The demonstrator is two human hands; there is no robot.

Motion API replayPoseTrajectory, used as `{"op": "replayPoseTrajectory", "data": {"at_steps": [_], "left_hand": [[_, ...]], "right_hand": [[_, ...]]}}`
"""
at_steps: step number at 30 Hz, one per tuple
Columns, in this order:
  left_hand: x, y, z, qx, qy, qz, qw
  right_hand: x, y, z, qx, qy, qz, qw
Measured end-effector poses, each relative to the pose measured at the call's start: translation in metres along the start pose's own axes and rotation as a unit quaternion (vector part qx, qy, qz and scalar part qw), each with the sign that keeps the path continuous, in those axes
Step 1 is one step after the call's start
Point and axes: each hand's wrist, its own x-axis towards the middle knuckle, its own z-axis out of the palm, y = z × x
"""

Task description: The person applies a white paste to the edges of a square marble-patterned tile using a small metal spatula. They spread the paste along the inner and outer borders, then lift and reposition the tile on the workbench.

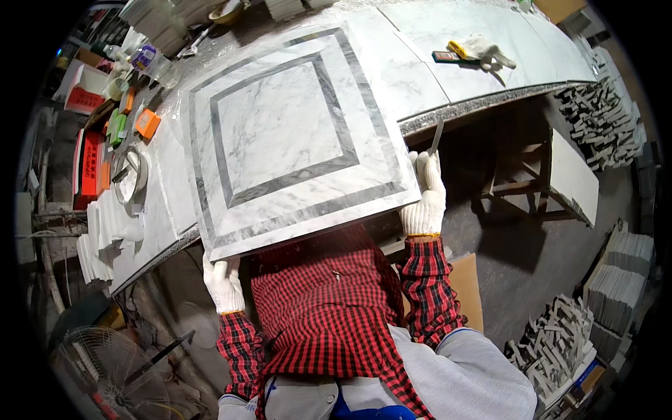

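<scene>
A square marble panel [280, 133], white with two dark grey frame bands, lies on the worktable with its near edge jutting toward me. Both my hands wear white knit gloves. My left hand [224, 285] grips the panel's near left corner from below, its fingertips partly hidden under the edge. At the near right corner, my right hand [425, 194] is closed against the panel's side edge. A thin grey blade-like strip [437, 136] sticks up from the fingers of that hand.
White marble slabs [420, 77] cover the worktable. A glove [486, 50] lies there beside a yellow-and-dark tool. At left are a bowl with white paste [129, 175], orange blocks [147, 123] and a fan [115, 371]. A wooden stand [521, 175] and stacked stone strips [556, 343] stand at right.
</scene>
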Motion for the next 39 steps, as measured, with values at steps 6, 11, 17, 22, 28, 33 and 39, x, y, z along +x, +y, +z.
{"op": "replayPoseTrajectory", "data": {"at_steps": [6, 11, 17, 22, 28, 33, 39], "left_hand": [[-0.003, 0.012, 0.005, -0.100, -0.136, -0.069, 0.983], [-0.003, 0.014, 0.010, -0.090, -0.150, -0.086, 0.981], [0.006, -0.001, -0.014, -0.091, -0.156, -0.091, 0.979], [0.015, -0.002, -0.016, -0.101, -0.151, -0.081, 0.980], [0.019, -0.012, -0.019, -0.062, -0.121, -0.080, 0.987], [0.017, -0.010, -0.015, -0.015, -0.102, -0.087, 0.991], [0.024, -0.027, -0.022, -0.069, -0.122, -0.096, 0.985]], "right_hand": [[0.006, -0.003, -0.005, 0.008, -0.020, 0.000, 1.000], [0.007, -0.007, -0.006, -0.098, -0.041, -0.034, 0.994], [-0.006, -0.012, 0.004, -0.206, 0.004, -0.071, 0.976], [-0.008, -0.022, 0.004, -0.223, -0.001, -0.081, 0.972], [-0.011, -0.028, -0.001, -0.271, -0.013, -0.109, 0.956], [-0.018, -0.022, 0.011, -0.277, -0.016, -0.112, 0.954], [-0.016, -0.034, 0.013, -0.306, -0.052, -0.130, 0.942]]}}
